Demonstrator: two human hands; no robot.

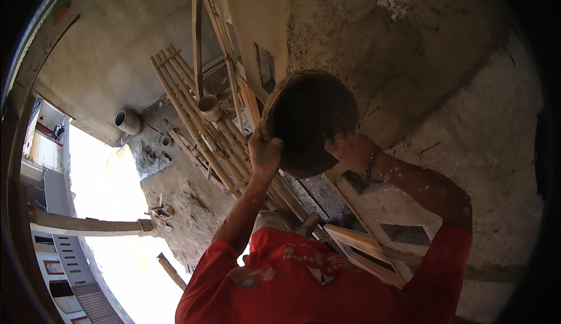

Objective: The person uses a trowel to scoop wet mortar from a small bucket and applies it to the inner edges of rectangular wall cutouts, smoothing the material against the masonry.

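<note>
A dark round bucket (310,119), crusted with pale mortar along its rim, is tilted with its mouth toward me, close to a rough plastered wall (409,78). Its inside is too dark to make out. My left hand (266,153) is closed on the left side of the rim, thumb on the inner edge. At the lower right edge, my right hand (352,151) has its fingers curled over the rim into the mouth; the fingertips are lost in shadow. A dark bracelet (371,161) circles my right wrist, and pale splashes dot that forearm.
Below the bucket lies a bamboo pole frame (193,119) beside wooden planks (248,102). An open cylindrical container (210,107) stands by the poles, a grey bucket (128,121) farther left. A sand heap (187,207) borders the bright opening. A framed wooden piece (362,245) lies near my right side.
</note>
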